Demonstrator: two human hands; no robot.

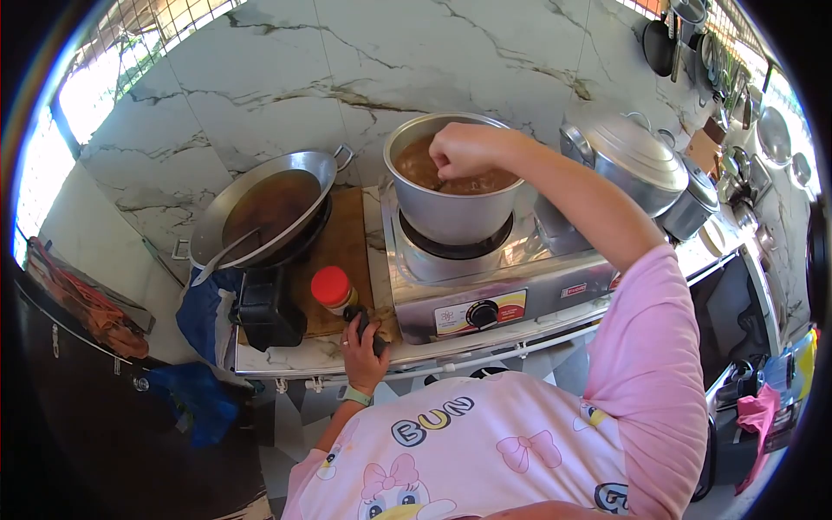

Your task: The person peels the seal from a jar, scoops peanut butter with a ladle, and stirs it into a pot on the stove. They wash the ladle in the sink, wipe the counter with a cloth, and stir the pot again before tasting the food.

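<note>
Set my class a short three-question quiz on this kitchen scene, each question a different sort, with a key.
1. True or false: the closed right hand is over the round grey metal pot of brown liquid.
2. What stands just beside the left hand? A. small red-lidded jar B. glass bottle C. white plate
3. Fill in: in the picture, the wide shallow metal wok sits to the ___ of the pot.
Key: 1 true; 2 A; 3 left.

The wall [347, 61] was white marble with dark lines. Bright sun came through a barred window [130, 35] past the counter's [295, 354] left end.
</note>
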